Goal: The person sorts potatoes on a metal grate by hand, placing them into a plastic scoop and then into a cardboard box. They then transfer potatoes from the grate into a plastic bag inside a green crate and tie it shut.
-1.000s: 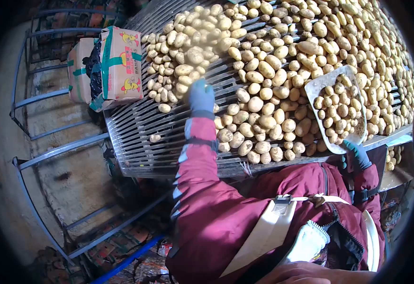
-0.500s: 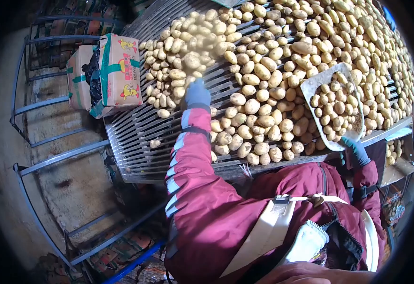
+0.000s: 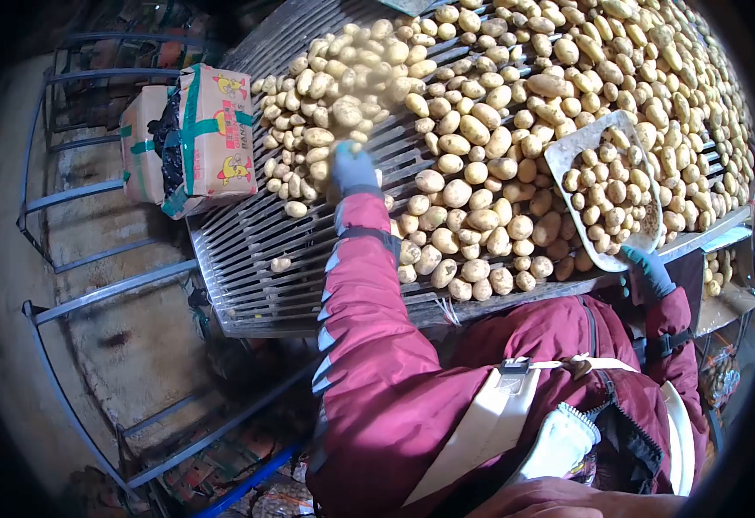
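Observation:
My left hand (image 3: 356,168), in a blue-grey glove, reaches over the slatted metal grate (image 3: 252,285). Its fingers are closed, and a bit of yellow potato (image 3: 356,148) shows at the fingertips. Just beyond lies a pile of pale potatoes (image 3: 317,137). My right hand (image 3: 648,269), also gloved, grips the near end of a whitish scoop (image 3: 570,153). Small potatoes (image 3: 604,190) fill much of the scoop, which rests among larger potatoes (image 3: 481,219) by the grate's front edge.
A cardboard banana box (image 3: 213,138) with green tape and black plastic stands left of the grate. Blue-grey metal rails (image 3: 110,289) run along the left. Below the right edge, an open box (image 3: 723,302) holds some potatoes. Potatoes cover the grate's far right side.
My left hand has drawn back slightly to the left, and its forearm has shifted right. The right hand and the scoop have barely moved.

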Available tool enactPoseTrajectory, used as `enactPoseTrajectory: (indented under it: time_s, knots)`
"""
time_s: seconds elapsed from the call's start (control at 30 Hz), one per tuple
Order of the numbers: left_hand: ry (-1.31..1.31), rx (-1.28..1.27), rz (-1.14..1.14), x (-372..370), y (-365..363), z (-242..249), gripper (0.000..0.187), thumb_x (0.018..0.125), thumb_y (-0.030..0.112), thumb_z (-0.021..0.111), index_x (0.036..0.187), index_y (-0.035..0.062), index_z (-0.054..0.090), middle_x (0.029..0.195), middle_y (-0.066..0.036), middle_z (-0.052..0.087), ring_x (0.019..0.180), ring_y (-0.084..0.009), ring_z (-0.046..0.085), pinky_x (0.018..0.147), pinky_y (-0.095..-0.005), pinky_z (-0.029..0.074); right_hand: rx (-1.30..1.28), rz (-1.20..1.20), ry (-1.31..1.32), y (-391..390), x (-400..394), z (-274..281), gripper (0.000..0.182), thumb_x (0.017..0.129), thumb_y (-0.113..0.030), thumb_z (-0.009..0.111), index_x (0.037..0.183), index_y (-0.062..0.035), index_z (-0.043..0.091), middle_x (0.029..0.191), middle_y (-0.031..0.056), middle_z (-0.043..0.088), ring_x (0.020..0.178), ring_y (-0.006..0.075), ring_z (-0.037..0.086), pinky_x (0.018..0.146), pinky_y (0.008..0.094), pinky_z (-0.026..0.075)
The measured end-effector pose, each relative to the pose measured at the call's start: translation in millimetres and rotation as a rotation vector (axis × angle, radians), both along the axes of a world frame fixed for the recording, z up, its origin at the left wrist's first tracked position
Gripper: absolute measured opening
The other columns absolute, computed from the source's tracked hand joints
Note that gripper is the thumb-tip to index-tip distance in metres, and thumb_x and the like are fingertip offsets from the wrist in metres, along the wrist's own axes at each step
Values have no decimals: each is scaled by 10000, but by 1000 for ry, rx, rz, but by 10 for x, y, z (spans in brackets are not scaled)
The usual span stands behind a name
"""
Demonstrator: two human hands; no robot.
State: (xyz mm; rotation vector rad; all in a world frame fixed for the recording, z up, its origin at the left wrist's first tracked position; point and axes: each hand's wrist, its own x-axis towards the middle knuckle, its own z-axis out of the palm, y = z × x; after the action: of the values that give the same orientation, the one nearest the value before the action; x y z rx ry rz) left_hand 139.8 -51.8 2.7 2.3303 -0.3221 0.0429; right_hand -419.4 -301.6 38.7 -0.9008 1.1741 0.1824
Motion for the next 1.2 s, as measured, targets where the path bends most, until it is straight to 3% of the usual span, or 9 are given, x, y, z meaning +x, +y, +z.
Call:
enactPoseTrajectory:
  time_s: [0.17, 0.2, 0.27, 0.5, 0.6, 0.73, 0.9, 1.1, 1.2]
  knots:
    - [108, -160, 175, 34, -192, 8, 144, 926, 94, 600, 1042, 35, 663, 873, -151, 699, 770, -273, 640, 769, -402, 540, 63, -50, -6, 1, -46, -32, 338, 921, -357, 717, 1085, -72, 639, 682, 59, 643, 444, 191, 573, 375, 326, 455]
    - [-64, 183, 15, 307, -63, -340, 239, 998, 173, 541, 1173, 51, 650, 1063, -212, 714, 908, -340, 693, 788, -424, 563, 64, -50, -3, 19, -25, -17, 338, 921, -357, 717, 1085, -72, 639, 682, 59, 643, 444, 191, 573, 375, 326, 455]
    - [40, 220, 59, 339, -163, -321, 311, 896, 223, 640, 1123, 10, 644, 1056, -279, 696, 978, -437, 681, 858, -496, 538, 76, -79, -40, 32, 13, 14, 350, 916, -353, 728, 1101, -68, 646, 678, 58, 642, 446, 191, 575, 373, 328, 454]
    - [-114, 348, 93, 248, -346, -227, 302, 826, 184, 665, 1077, 18, 641, 1083, -323, 639, 997, -475, 656, 882, -542, 525, -5, -72, 18, 60, -21, -106, 363, 932, -407, 677, 1040, -60, 669, 594, 55, 582, 404, 185, 536, 350, 332, 423]
    - [-22, 184, -19, 364, -172, -529, 259, 860, 170, 656, 1076, 28, 644, 1071, -305, 658, 994, -450, 670, 859, -512, 541, 7, 5, -3, 11, -112, -178, 291, 921, -359, 703, 991, -78, 681, 645, 34, 612, 407, 168, 519, 352, 317, 410]
    - [84, -88, -137, 319, -165, -634, 304, 847, 4, 698, 1136, 65, 627, 987, -111, 669, 796, -197, 668, 653, -364, 566, 1, -168, -101, 182, 145, 62, 293, 915, -384, 699, 935, -92, 699, 635, 26, 621, 432, 151, 524, 367, 295, 387]
    - [497, -616, -331, -1084, -1058, 416, 524, 787, -108, 706, 1275, 62, 621, 1150, -61, 602, 748, -108, 599, 584, -239, 523, -1, -3, -73, 42, 167, 363, 187, 902, -280, 700, 844, -105, 669, 641, 20, 610, 459, 149, 538, 403, 305, 417]
    - [422, -399, -886, -2677, -1810, 753, 544, 843, 0, 718, 1372, 74, 615, 1248, -37, 631, 996, -132, 611, 882, -282, 534, 16, 12, -201, -15, 57, 99, 194, 893, -284, 655, 810, -108, 653, 606, -1, 550, 441, 127, 487, 403, 298, 389]
    - [246, -225, -1039, -3065, -1834, 792, 602, 876, 96, 745, 1449, 98, 562, 1214, -89, 625, 928, -133, 632, 818, -286, 549, 8, 68, -179, -26, 102, 284, 207, 896, -302, 661, 821, -109, 654, 605, 2, 552, 438, 125, 487, 389, 288, 382]
